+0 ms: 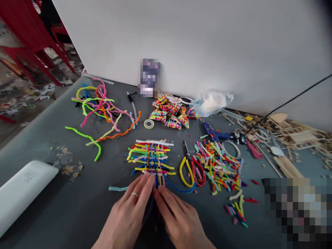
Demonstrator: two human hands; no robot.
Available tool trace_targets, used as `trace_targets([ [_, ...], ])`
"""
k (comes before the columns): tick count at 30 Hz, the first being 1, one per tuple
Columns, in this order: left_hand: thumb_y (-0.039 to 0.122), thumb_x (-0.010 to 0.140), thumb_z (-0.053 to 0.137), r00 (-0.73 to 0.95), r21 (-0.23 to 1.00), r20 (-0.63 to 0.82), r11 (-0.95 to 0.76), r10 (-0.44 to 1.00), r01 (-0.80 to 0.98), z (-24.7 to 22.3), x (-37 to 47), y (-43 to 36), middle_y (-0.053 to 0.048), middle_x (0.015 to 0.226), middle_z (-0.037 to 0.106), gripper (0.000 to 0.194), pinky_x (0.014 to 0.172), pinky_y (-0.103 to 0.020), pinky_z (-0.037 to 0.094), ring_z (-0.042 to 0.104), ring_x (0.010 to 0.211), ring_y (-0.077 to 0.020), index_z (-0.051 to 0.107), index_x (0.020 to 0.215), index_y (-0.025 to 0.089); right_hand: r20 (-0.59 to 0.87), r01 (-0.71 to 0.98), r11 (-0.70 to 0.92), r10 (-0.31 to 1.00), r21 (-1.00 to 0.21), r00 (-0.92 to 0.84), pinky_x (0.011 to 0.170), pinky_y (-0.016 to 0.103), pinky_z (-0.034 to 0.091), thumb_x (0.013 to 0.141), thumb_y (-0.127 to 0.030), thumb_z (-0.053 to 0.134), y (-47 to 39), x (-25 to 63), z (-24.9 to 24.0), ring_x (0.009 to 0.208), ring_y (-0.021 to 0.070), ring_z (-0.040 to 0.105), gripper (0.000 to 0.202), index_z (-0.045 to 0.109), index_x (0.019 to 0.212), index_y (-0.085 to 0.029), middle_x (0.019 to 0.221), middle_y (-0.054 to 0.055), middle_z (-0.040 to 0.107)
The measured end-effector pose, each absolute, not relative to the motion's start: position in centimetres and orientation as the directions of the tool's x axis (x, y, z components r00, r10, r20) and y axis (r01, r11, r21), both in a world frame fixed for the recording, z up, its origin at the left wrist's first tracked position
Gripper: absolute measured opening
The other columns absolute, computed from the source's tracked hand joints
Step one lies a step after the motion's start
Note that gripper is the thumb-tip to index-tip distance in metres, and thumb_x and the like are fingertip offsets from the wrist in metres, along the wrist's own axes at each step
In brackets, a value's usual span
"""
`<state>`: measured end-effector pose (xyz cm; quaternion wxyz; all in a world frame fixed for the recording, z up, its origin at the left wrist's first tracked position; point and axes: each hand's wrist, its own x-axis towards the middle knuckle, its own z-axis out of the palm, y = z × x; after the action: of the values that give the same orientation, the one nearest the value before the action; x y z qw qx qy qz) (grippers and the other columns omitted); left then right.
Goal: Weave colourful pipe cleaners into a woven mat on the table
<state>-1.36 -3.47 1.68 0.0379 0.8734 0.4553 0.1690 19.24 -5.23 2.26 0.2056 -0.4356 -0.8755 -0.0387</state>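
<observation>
A small mat woven from coloured pipe cleaners (155,157) lies on the dark table, loose ends sticking out at both sides. My left hand (132,205), with a ring on one finger, has its fingers pressed together at the mat's near edge, over the pipe cleaners there. Close beside it, my right hand (178,218) is closed around the near ends of the pipe cleaners; its fingertips are partly hidden. A blue pipe cleaner (181,188) trails out to the right, and a light-blue one (118,188) pokes out left of my left hand.
Scissors (192,171) with yellow and red handles lie right of the mat, beside many cut pipe-cleaner pieces (220,162). Behind are woven pouches (169,112) and a blue glue gun (214,133). Long pipe cleaners (101,103) tangle at back left. A white case (26,190) sits at left.
</observation>
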Motion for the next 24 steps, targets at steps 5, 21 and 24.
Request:
trace_targets([
  [5, 0.0, 0.085, 0.038, 0.619, 0.009, 0.241, -0.64, 0.747, 0.769, 2.4, -1.0, -3.3, -0.014, 0.147, 0.058, 0.06, 0.099, -0.037, 0.059, 0.063, 0.126, -0.0246, 0.055, 0.142, 0.011, 0.456, 0.801, 0.598, 0.719, -0.022, -0.524, 0.097, 0.031, 0.056, 0.098, -0.009, 0.045, -5.5, 18.7, 2.3, 0.119, 0.0203, 0.066, 0.037, 0.074, 0.12, -0.017, 0.129, 0.005, 0.072],
  [21, 0.002, 0.085, 0.044, 0.729, -0.034, 0.185, -0.737, 0.659, 0.675, 1.1, -1.1, -1.1, -0.015, 0.144, 0.059, 0.056, 0.103, -0.035, 0.055, 0.059, 0.13, -0.0233, 0.054, 0.14, 0.01, 0.376, 0.898, 0.428, 0.853, -0.103, -0.363, 0.087, 0.039, 0.049, 0.097, -0.013, 0.04, -5.8, 18.8, 1.7, 0.106, 0.0254, 0.066, 0.044, 0.062, 0.135, -0.01, 0.127, 0.01, 0.072],
  [24, 0.002, 0.087, 0.044, 0.759, -0.039, 0.163, -0.764, 0.631, 0.644, 1.8, -1.0, -0.4, -0.014, 0.147, 0.057, 0.051, 0.1, -0.034, 0.056, 0.06, 0.13, -0.0235, 0.058, 0.135, 0.012, 0.345, 0.891, 0.427, 0.869, -0.157, -0.355, 0.085, 0.039, 0.05, 0.098, -0.016, 0.044, -5.5, 19.1, 2.0, 0.101, 0.0261, 0.065, 0.04, 0.062, 0.133, -0.009, 0.124, 0.011, 0.072],
])
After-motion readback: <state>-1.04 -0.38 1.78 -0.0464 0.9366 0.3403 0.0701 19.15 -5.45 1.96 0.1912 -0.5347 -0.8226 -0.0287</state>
